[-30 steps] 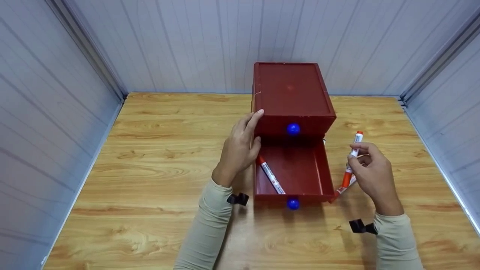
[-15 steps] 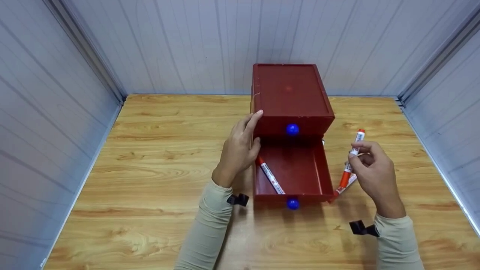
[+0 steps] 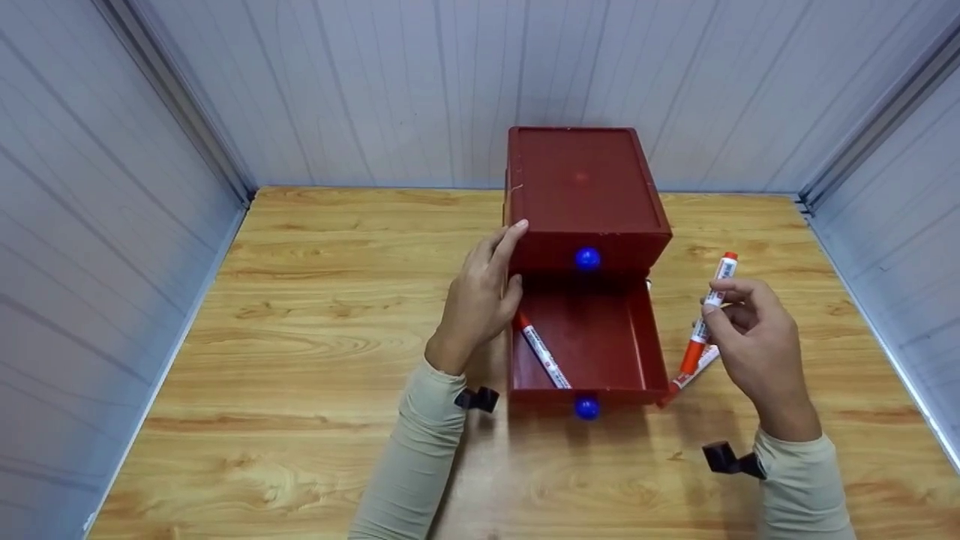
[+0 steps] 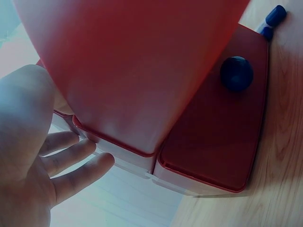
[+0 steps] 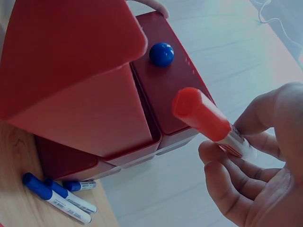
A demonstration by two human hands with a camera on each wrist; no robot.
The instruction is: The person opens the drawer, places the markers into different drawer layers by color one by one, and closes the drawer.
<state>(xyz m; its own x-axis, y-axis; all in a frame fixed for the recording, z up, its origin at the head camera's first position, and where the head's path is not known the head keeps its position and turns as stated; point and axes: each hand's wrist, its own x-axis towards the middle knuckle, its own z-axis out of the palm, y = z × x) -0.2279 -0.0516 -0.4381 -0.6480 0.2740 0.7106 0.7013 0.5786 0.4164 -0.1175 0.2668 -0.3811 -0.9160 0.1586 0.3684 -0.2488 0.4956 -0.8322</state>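
A dark red drawer cabinet (image 3: pixel 589 180) with blue knobs has one drawer (image 3: pixel 600 337) pulled out below the top one. Inside it, a red-capped marker (image 3: pixel 544 356) lies slanted along the left side. My left hand (image 3: pixel 478 300) rests against the cabinet's left side, its fingers fairly straight in the left wrist view. To the right of the drawer, my right hand (image 3: pixel 761 345) pinches a white marker (image 3: pixel 718 292) between thumb and fingers, its red-orange cap (image 5: pixel 201 113) pointing down toward the table. Another red-capped marker (image 3: pixel 705 361) lies beneath, partly hidden by that hand.
Several blue-capped markers (image 5: pixel 61 201) lie on the wooden table (image 3: pixel 337 330) beside the cabinet's right side. Under the pulled-out drawer sits a closed drawer with a knob (image 4: pixel 236 74). A panelled wall (image 3: pixel 375 97) stands behind, with side walls left and right.
My right hand has shifted slightly to the right with the marker, whose upper end now sits a little higher in view. The left hand and the drawer have stayed in place.
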